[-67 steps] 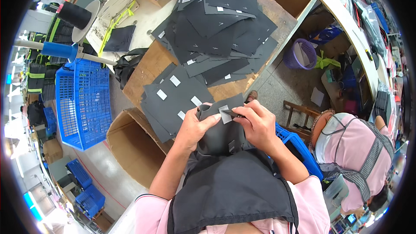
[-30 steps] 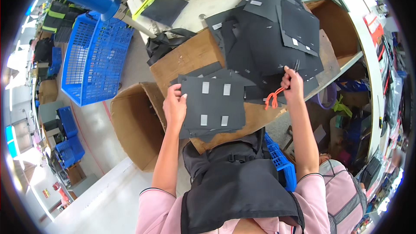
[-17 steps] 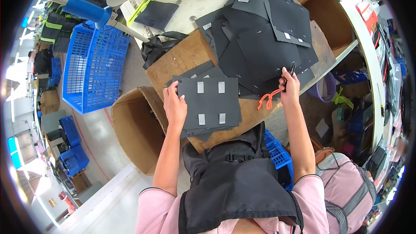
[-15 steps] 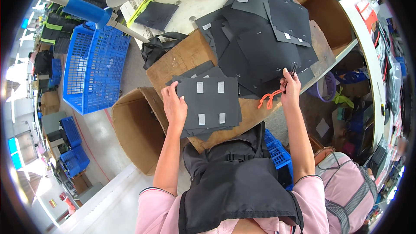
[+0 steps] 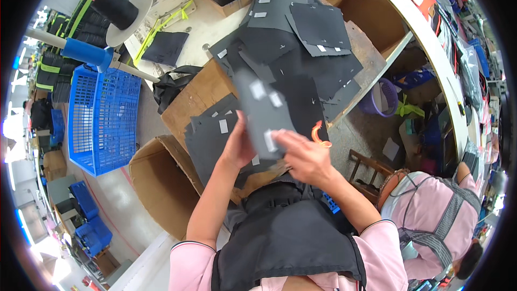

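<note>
My left hand (image 5: pixel 240 144) grips the left edge of a dark grey fabric panel (image 5: pixel 252 113) with white rectangular patches, raised and smeared by motion. My right hand (image 5: pixel 307 159) is closed, its fingertips against the panel's lower right edge by a white patch. An orange cord (image 5: pixel 321 134) loops out beside that hand; the black snips it belongs to are mostly hidden by the fingers. Beneath lies a stack of similar panels (image 5: pixel 202 140) on a brown board (image 5: pixel 186 99). A larger heap of black panels (image 5: pixel 296 43) spreads just beyond.
An open cardboard box (image 5: pixel 161 183) stands left of the board, with a blue crate (image 5: pixel 105 118) farther left. A purple basket (image 5: pixel 383 97) sits under the white table at right. A person in pink (image 5: pixel 431 210) is close at my right. A thread cone (image 5: pixel 114 8) stands far left.
The top panel has come up off the stack in my left hand and tilted. My right hand has moved left from the heap to the panel, the orange cord still with it. The view has shifted.
</note>
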The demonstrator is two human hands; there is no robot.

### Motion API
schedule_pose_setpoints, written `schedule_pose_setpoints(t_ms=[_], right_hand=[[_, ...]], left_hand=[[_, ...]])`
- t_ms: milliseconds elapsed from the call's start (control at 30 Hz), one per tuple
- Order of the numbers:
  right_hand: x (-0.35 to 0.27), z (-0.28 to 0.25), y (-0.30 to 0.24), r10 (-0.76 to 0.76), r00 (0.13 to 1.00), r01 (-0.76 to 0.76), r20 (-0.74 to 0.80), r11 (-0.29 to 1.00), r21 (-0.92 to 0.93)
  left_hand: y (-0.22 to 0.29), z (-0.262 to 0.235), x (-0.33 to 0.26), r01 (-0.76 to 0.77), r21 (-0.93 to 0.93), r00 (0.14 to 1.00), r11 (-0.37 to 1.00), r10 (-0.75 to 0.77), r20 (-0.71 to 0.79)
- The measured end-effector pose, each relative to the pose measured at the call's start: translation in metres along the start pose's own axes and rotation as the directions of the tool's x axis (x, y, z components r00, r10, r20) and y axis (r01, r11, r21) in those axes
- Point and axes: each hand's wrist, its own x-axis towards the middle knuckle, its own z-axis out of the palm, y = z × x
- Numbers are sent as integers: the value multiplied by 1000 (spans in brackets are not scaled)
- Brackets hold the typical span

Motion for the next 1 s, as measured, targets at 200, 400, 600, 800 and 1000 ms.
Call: schedule_pose_setpoints(t_ms=[200,400,600,800,1000], right_hand=[[-23,10,-17,-64,942,69,330,998,-3],[-36,12,-30,-138,892,101,431,989,107],[-17,-18,-27,576,816,-512,-48,759,403],[-22,-22,-41,557,820,-543,-127,829,131],[-35,-23,-58,505,853,-493,-131,862,118]], left_hand=[[18,-19,7,-18,41,996,999,14,93],[24,-16,0,92,340,996,936,-83,-41],[7,25,-38,-39,410,987,911,99,-126],[0,47,-57,-41,320,977,946,105,-185],[-10,60,-68,-110,300,957,948,183,-226]])
